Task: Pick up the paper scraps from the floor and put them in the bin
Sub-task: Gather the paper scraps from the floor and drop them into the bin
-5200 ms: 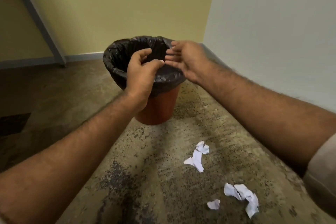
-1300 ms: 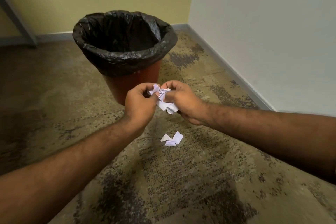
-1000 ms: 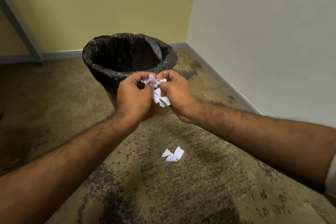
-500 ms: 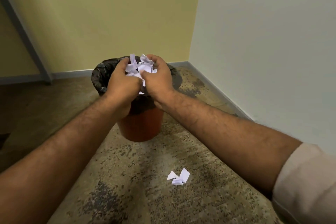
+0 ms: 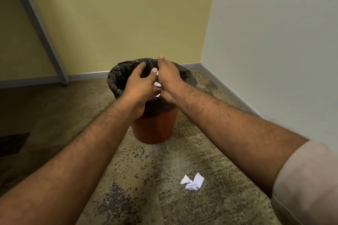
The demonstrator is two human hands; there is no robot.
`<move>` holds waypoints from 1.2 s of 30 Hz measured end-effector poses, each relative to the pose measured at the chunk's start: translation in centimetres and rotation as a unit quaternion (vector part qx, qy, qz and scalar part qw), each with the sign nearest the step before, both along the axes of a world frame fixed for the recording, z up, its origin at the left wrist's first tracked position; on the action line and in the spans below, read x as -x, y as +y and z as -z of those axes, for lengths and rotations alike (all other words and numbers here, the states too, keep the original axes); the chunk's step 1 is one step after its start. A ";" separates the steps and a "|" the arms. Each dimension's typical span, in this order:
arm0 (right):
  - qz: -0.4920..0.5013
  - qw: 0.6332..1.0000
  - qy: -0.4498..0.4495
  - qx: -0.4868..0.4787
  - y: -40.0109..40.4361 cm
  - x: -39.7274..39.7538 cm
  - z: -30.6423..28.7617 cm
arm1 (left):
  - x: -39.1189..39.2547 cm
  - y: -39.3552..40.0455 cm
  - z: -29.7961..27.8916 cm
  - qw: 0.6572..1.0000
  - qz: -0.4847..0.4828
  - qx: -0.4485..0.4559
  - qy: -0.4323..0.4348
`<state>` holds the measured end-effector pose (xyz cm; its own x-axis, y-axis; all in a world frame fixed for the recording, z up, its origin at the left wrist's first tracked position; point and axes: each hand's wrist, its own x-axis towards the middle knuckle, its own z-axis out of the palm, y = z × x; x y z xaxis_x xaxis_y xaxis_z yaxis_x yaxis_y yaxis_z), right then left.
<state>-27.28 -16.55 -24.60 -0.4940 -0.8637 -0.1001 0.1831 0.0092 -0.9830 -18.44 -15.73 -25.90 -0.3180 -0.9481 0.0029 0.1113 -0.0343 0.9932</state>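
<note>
Right, both hands are over the mouth of the bin [image 5: 155, 126], the orange one with the black liner [image 5: 117, 78] folded over its rim. The left hand [image 5: 139, 86] has its fingers loosely spread, thumb up, touching nothing I can make out. The right hand [image 5: 169, 78] sits right against it, fingers curled downward, and white paper scraps [image 5: 157, 84] peek out in the gap between the two hands; whether that grip still pinches them or they are already dropping, I cannot tell.

Here's the risk: the hands hover toward the near edge of the opening, not dead centre. Light paper flutters, so a piece let go here could catch the liner's near rim and slide down the outside onto the floor [image 5: 164, 160]. A scrap could also cling to a palm and ride away unnoticed.

And the job isn't finished: one crumpled cluster of scraps [image 5: 192, 183] lies on the floor, well short of the bin, near the right forearm. Easy to overlook.
</note>
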 end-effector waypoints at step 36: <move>-0.086 0.996 0.010 0.034 3.0 3.7 -0.2 | -1.5 -1.0 -0.3 0.988 0.005 -0.118 0.094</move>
<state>-30.93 -13.60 -24.43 -0.3391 -0.9403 -0.0303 0.1652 -0.0278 -0.9859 -16.89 -16.77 -25.58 -0.3423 -0.9261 -0.1588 0.2920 -0.2655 0.9188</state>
